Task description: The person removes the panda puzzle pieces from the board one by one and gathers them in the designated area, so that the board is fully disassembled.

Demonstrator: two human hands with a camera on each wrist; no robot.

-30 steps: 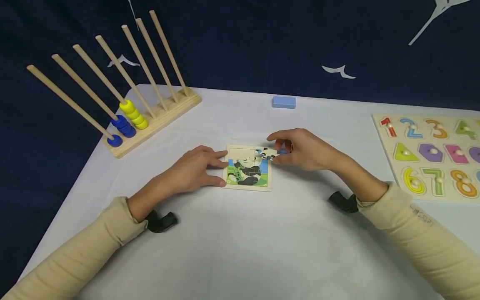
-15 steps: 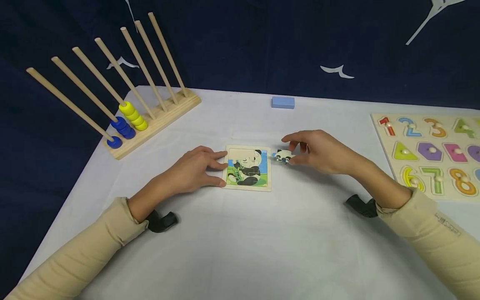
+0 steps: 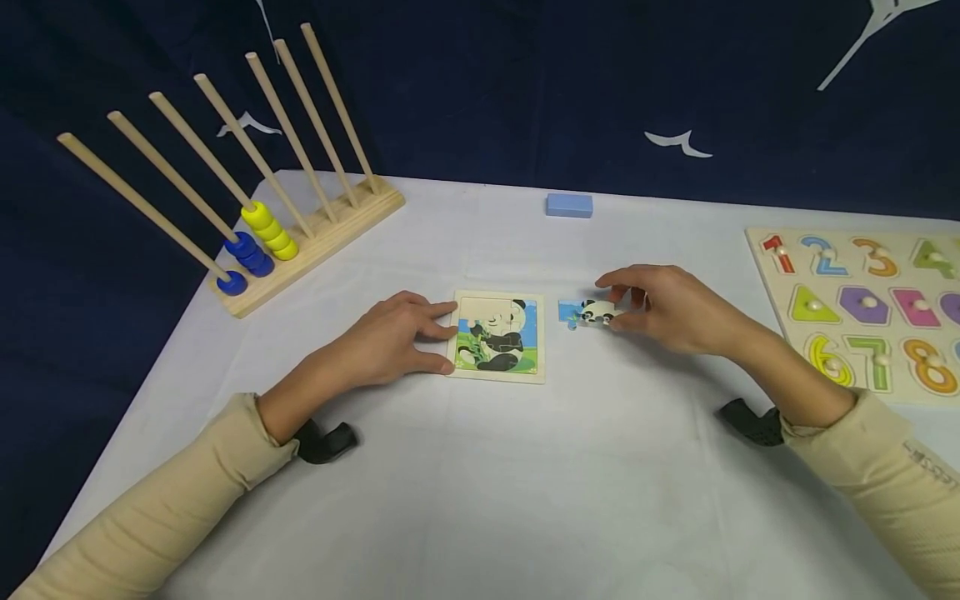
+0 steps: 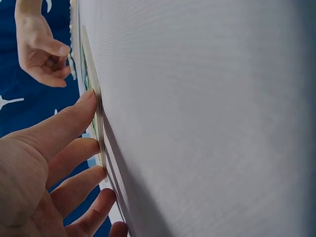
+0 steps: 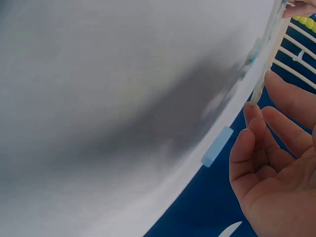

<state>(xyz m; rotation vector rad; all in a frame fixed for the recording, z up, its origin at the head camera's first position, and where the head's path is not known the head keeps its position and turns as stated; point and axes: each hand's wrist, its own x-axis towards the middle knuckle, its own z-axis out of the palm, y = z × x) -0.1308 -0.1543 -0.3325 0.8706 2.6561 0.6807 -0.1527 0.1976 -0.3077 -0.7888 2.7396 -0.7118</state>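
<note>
A small square panda jigsaw board (image 3: 497, 377) lies mid-table, its upper left showing bare wood. At its left edge rests my left hand (image 3: 393, 337), fingers spread and fairly straight; in the left wrist view the thumb (image 4: 81, 111) and fingertips touch the rim. My right hand (image 3: 667, 308) is to the right of the board and pinches a jigsaw piece (image 3: 596, 312) with a panda's face, between thumb and fingers. In the right wrist view that piece (image 5: 257, 91) is edge-on. A blue jigsaw piece (image 3: 568, 312) lies on the cloth, partly overlapped by the panda piece.
A wooden bead abacus (image 3: 322, 242) with blue and yellow beads stands at the back left. Behind the board lies a blue block (image 3: 569, 206). A number-and-shape peg puzzle (image 3: 840, 283) is at the right. The white cloth (image 3: 480, 483) covers the table.
My right hand has moved right, carrying the panda-face piece away from the board's upper right corner and uncovering the blue piece. My left hand has stayed at the board's edge.
</note>
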